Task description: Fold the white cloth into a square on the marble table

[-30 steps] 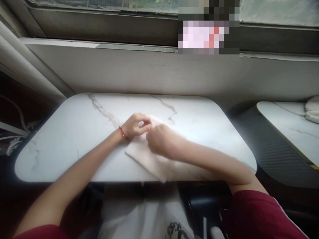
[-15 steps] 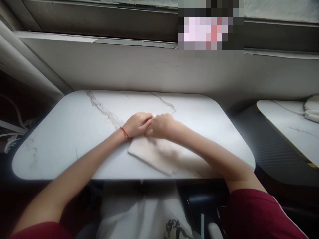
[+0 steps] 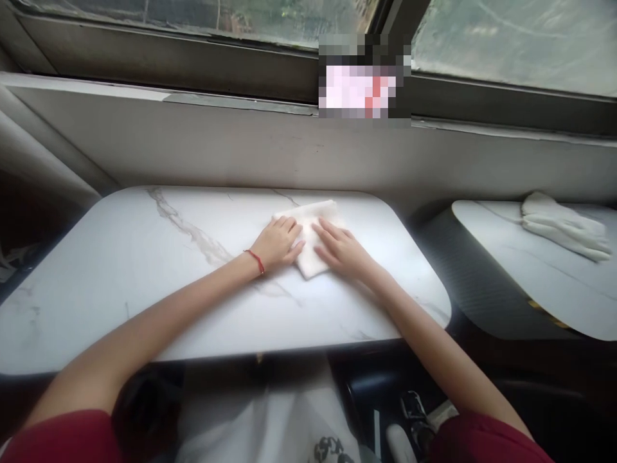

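Note:
A folded white cloth (image 3: 311,257) lies on the white marble-patterned table (image 3: 193,315), toward its far side and right of the middle. My left hand (image 3: 278,241), with a red string bracelet (image 3: 254,261) at the wrist, rests on the cloth's left part; its fingers are slightly bent and the thumb stands apart. Over the right part lies my right hand (image 3: 340,247), flat with fingers spread. Both palms face down, and parts of the cloth are hidden beneath them. One corner of it points toward me between the hands.
A second marble-patterned table (image 3: 486,238) stands to the right, past a gap, with a crumpled white cloth (image 3: 562,225) on it. Behind both tables run a pale wall (image 3: 231,148) and windows (image 3: 520,45). A white bag-like fabric (image 3: 265,418) hangs below the near edge.
The cloth, earlier spread toward me with both hands closed together at its far end, now lies folded smaller and farther back. My hands have separated and opened onto it. The view has shifted right.

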`<act>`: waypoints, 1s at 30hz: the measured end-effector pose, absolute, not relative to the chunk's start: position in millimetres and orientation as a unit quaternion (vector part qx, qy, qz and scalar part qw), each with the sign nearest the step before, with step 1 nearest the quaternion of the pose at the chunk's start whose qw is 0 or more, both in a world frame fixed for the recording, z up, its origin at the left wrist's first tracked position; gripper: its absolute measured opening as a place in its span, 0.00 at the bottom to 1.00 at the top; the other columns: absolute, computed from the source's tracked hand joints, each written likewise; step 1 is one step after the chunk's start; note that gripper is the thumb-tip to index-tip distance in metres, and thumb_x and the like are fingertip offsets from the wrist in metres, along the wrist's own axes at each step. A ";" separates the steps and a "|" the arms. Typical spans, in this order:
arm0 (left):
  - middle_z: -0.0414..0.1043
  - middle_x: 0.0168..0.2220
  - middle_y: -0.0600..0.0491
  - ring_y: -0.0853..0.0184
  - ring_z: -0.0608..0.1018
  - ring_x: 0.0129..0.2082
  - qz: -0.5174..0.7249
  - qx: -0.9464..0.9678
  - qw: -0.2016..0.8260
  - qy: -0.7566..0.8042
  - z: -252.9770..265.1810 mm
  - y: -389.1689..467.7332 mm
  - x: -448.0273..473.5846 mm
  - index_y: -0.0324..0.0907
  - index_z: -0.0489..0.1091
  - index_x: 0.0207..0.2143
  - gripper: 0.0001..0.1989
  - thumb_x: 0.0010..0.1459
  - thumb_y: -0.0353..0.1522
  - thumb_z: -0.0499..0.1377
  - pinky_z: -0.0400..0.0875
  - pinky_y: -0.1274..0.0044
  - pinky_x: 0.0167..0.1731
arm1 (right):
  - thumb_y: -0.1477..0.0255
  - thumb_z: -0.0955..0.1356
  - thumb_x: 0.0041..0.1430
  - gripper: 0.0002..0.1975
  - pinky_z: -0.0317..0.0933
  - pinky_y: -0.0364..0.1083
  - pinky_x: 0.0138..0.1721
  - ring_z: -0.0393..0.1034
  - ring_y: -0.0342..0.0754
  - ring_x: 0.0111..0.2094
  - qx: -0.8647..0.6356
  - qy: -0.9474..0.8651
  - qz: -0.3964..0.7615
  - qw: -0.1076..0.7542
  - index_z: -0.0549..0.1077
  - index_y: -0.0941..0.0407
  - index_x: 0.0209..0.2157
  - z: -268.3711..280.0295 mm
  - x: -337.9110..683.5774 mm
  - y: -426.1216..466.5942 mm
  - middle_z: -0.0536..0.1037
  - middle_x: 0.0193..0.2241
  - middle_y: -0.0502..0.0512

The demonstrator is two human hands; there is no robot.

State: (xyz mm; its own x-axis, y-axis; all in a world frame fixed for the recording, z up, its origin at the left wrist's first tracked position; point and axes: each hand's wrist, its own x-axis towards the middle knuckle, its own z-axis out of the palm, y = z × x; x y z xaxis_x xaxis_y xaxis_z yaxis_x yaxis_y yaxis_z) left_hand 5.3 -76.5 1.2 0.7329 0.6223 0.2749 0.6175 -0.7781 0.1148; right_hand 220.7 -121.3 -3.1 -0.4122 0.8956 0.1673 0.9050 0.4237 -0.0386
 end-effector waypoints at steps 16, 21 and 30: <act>0.48 0.72 0.39 0.56 0.51 0.73 0.121 0.927 0.087 0.344 -20.9 -22.0 140.3 0.30 0.52 0.69 0.35 0.69 0.44 0.41 0.43 0.62 0.71 | 0.66 0.56 0.71 0.30 0.52 0.55 0.64 0.52 0.57 0.70 -0.693 -0.718 -0.015 0.053 0.55 0.67 0.69 2.2 280.8 -87.6 0.55 0.69 0.73; 0.48 0.73 0.40 0.58 0.52 0.73 0.119 0.938 0.082 0.315 -22.9 -23.9 135.8 0.30 0.53 0.69 0.34 0.70 0.44 0.41 0.43 0.63 0.71 | 0.72 0.57 0.69 0.29 0.56 0.57 0.61 0.56 0.62 0.67 -0.696 -0.718 -0.011 0.026 0.57 0.69 0.67 13.6 271.8 -100.2 0.60 0.66 0.77; 0.48 0.72 0.38 0.54 0.52 0.73 0.106 0.970 0.081 0.201 -26.0 -83.8 144.6 0.30 0.54 0.69 0.35 0.69 0.45 0.42 0.44 0.62 0.70 | 0.72 0.55 0.70 0.20 0.62 0.48 0.42 0.74 0.55 0.47 -0.769 -0.637 0.039 0.019 0.72 0.59 0.54 41.9 275.9 -187.3 0.78 0.51 0.64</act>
